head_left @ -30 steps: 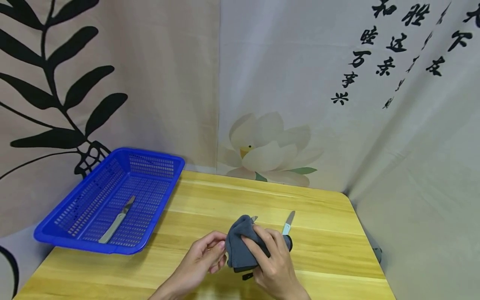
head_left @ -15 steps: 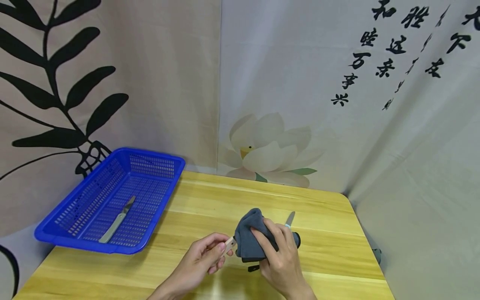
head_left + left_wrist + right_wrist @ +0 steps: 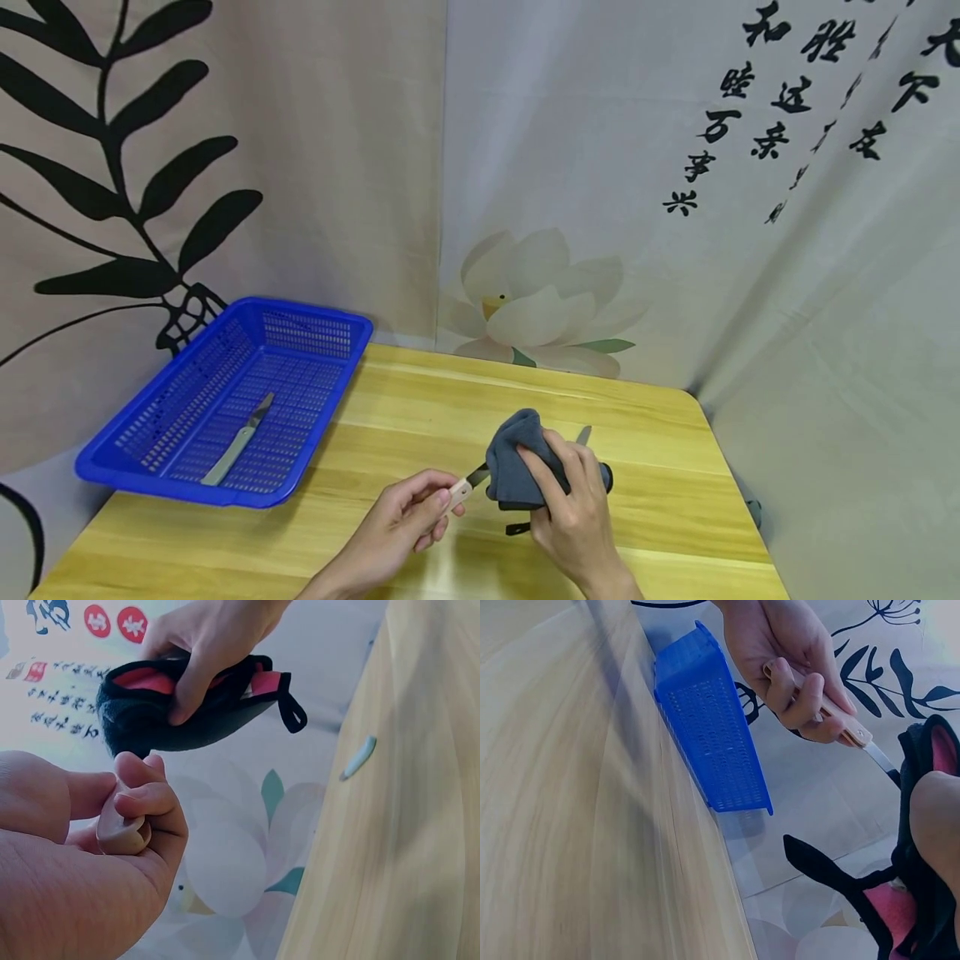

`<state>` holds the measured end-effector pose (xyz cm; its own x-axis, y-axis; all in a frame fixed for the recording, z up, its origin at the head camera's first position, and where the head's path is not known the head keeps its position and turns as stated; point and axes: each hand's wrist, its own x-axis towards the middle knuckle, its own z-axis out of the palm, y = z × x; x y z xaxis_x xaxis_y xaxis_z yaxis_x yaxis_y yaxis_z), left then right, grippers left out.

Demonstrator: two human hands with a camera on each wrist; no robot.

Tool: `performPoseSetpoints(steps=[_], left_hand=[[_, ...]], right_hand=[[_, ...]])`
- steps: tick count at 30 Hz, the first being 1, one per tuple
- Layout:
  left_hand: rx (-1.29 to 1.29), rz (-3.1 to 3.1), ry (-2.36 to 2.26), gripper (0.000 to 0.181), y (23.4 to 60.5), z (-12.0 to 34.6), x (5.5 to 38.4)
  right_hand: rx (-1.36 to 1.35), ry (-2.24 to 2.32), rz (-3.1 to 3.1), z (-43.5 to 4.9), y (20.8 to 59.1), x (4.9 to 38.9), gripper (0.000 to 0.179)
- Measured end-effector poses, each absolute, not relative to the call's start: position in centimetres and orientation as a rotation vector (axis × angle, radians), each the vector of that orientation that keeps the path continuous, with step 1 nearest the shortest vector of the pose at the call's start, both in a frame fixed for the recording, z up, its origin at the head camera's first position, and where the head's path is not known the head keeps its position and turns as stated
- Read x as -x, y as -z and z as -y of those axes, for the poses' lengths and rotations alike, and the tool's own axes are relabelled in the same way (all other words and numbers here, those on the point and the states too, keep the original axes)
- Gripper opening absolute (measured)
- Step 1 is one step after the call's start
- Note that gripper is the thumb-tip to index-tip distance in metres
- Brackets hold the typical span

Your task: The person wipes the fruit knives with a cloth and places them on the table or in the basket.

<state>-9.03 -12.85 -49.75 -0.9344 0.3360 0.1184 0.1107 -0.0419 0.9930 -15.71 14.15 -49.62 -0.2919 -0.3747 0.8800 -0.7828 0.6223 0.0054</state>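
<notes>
In the head view my left hand (image 3: 401,517) pinches the pale beige handle of a knife (image 3: 459,493). My right hand (image 3: 576,508) grips a folded grey-blue cloth (image 3: 516,454) around the blade, so only a short stretch of metal shows by the handle. The wrist views reveal the cloth's black edging, a black hanging loop (image 3: 292,712) and its pink inner side (image 3: 894,909). Behind the right hand, a second knife (image 3: 584,434) lies on the table, mostly hidden; its pale handle (image 3: 358,757) shows in the left wrist view.
A blue perforated basket (image 3: 358,354) stands at the table's left, with a pale-handled knife (image 3: 238,450) lying inside. Printed curtains (image 3: 337,167) hang behind the wooden table (image 3: 675,500) and along its right side.
My right hand and the cloth have moved right and slightly up, away from the left hand. The knife's handle, then part of its blade, has come into sight. The left hand stays nearly still.
</notes>
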Motion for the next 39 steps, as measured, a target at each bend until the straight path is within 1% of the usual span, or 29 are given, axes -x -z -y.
performPoseSetpoints(steps=[11, 17, 22, 28, 35, 39], left_hand=[[-0.472, -2.119, -2.075, 0.032, 48.9, 14.3, 8.7], [-0.472, -2.21, -2.067, 0.029, 48.2, 16.1, 8.7], [-0.445, -2.404, -2.063, 0.025, 47.6, 18.2, 8.6], [-0.439, -2.744, -1.997, 0.023, 47.0, 21.3, 8.7], [-0.243, -2.961, -1.865, 0.022, 45.9, 25.5, 9.0], [-0.107, -3.077, -1.696, 0.026, 45.4, 27.7, 9.3]], right_hand=[[-0.83, -0.566, 1.971, -16.2, 49.6, 16.5, 0.06], [-0.794, -0.568, 2.0, -17.5, 50.0, 16.8, 0.066], [-0.773, -0.569, 2.026, -18.3, 50.4, 16.7, 0.069], [-0.744, -0.588, 2.047, -18.9, 50.7, 16.4, 0.064], [-0.737, -0.61, 2.057, -19.7, 51.1, 16.1, 0.057], [-0.723, -0.64, 2.088, -20.2, 51.4, 15.7, 0.059]])
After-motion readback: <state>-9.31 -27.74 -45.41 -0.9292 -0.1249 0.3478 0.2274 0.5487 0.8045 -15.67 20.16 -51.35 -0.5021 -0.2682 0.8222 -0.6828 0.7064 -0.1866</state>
